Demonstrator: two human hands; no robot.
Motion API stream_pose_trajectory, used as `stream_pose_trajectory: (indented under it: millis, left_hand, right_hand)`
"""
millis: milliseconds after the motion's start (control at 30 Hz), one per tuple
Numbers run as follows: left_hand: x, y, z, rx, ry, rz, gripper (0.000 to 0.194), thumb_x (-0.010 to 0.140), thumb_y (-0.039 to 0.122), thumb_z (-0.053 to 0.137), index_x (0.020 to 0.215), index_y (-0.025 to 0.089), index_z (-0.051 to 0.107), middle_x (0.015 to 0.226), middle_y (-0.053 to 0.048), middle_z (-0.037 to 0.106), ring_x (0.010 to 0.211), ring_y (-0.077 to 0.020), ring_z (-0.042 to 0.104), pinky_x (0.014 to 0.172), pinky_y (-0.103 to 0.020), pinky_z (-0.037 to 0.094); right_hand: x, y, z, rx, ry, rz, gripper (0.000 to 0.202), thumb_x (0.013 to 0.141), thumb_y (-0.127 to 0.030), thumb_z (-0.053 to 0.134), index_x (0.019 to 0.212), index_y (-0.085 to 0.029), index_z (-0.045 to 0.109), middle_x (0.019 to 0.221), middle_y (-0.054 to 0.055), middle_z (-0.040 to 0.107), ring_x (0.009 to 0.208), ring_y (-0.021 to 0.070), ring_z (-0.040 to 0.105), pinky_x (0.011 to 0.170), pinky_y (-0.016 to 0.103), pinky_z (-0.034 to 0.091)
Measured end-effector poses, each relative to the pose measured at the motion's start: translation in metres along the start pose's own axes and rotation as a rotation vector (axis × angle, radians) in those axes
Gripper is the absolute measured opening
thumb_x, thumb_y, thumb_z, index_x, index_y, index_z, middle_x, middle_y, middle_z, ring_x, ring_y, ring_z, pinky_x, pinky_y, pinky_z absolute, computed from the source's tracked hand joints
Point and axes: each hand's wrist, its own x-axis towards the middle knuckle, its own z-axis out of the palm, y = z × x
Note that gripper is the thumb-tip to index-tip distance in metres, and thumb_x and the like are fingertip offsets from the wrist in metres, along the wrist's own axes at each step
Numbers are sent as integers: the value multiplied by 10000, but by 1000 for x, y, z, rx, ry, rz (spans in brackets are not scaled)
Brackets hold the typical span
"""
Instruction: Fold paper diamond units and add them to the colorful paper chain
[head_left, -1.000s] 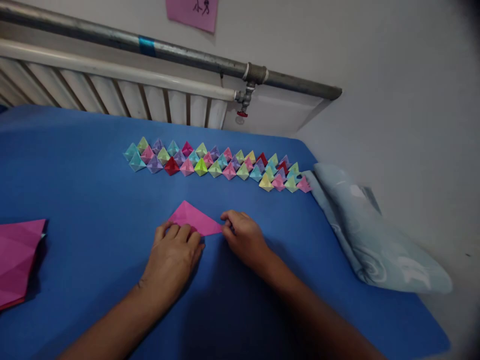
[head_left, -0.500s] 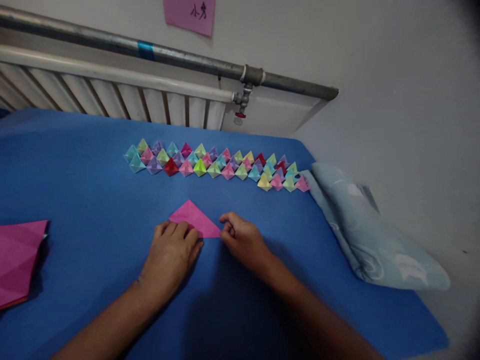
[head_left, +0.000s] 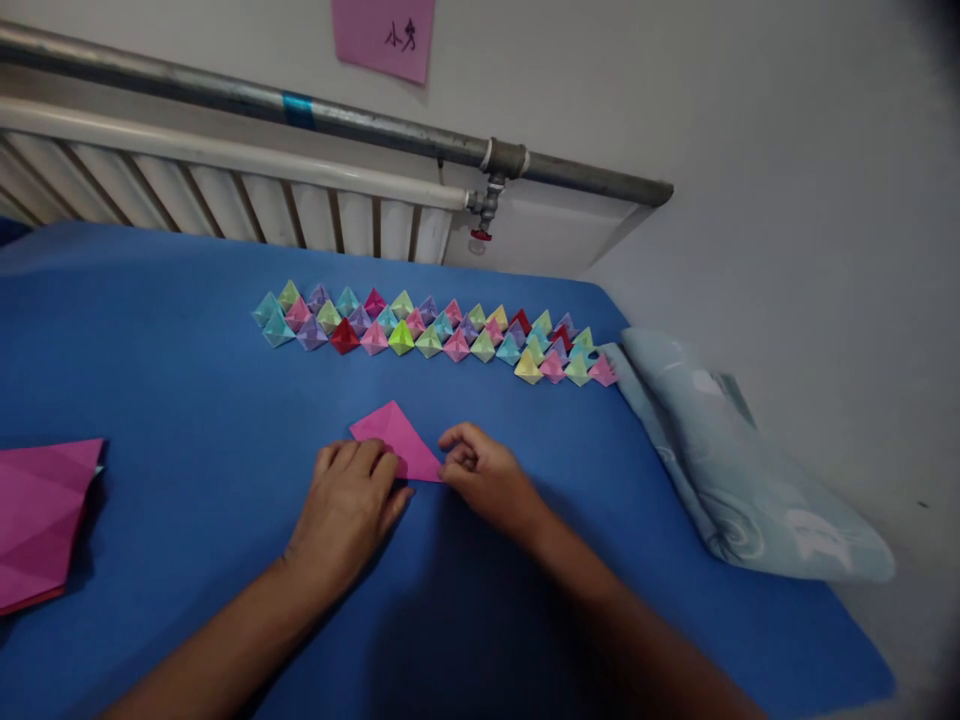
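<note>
A folded pink paper [head_left: 401,438] with pointed corners lies on the blue surface [head_left: 187,400] in front of me. My left hand [head_left: 350,503] rests on its lower left part, fingers bent and close together, hiding that part of the sheet. At the paper's right tip my right hand [head_left: 484,480] has its thumb and curled index finger pinched together on the corner. Beyond the hands stand several small folded paper pieces [head_left: 401,337] in many colours, set in staggered rows.
At the left edge lies a larger pink folded paper stack [head_left: 45,515]. A pale blue-green patterned cloth [head_left: 750,480] is bundled at the right by the wall. Behind are a white radiator [head_left: 225,155], a metal pipe [head_left: 390,120] and a pink note [head_left: 382,38].
The pink paper has turned slightly, its top corner shifting right. My left hand has moved a little to the right with it, while my right hand remains at the right tip.
</note>
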Motion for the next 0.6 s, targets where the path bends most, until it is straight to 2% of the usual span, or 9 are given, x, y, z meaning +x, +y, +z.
stream_pose_trajectory:
  millis: [133, 233, 333, 467, 533, 600]
  left_hand:
    - [0, 0, 0, -34, 92, 78, 115, 911, 180, 542, 923, 160, 655, 951, -81, 685, 849, -247, 597, 827, -439, 435]
    - [1, -2, 1, -46, 147, 91, 175, 942, 153, 482, 930, 170, 656, 948, -67, 695, 861, -227, 608, 884, -442, 424]
    - [2, -5, 1, -67, 167, 76, 188, 952, 164, 462, 944, 164, 650, 966, -79, 697, 871, -226, 613, 865, -425, 434]
    - [3, -7, 4, -145, 139, 47, 166, 927, 151, 471, 981, 141, 627, 990, -104, 695, 867, -233, 626, 789, -395, 458]
    - [3, -7, 7, -184, 100, 14, 169, 908, 135, 475, 999, 141, 618, 999, -107, 696, 885, -237, 633, 794, -397, 467]
    - [2, -8, 8, -206, 54, -8, 181, 892, 121, 475, 999, 145, 618, 998, -108, 697, 900, -244, 636, 798, -407, 475]
  right_hand:
    - [0, -7, -8, 262, -50, 94, 206, 656, -194, 586, 856, -201, 537, 568, -95, 485, 518, 77, 408, 528, 206, 307]
    - [-1, -11, -12, 355, -57, 92, 202, 656, -248, 589, 848, -195, 557, 566, -85, 485, 527, 83, 412, 540, 220, 308]
    - [-2, -11, -13, 417, -9, 53, 211, 681, -282, 579, 872, -193, 561, 595, -72, 488, 541, 88, 419, 547, 230, 318]
    - [-1, -7, -13, 302, 54, -24, 167, 705, -244, 549, 864, -195, 560, 675, -50, 518, 627, 104, 474, 624, 243, 377]
    - [-3, -5, -16, 172, 14, -79, 171, 703, -180, 525, 866, -192, 578, 747, -31, 545, 684, 112, 500, 663, 249, 401]
    - [-6, -5, -19, 23, -82, -156, 239, 697, -121, 533, 912, -194, 607, 835, -9, 575, 749, 123, 525, 691, 254, 415]
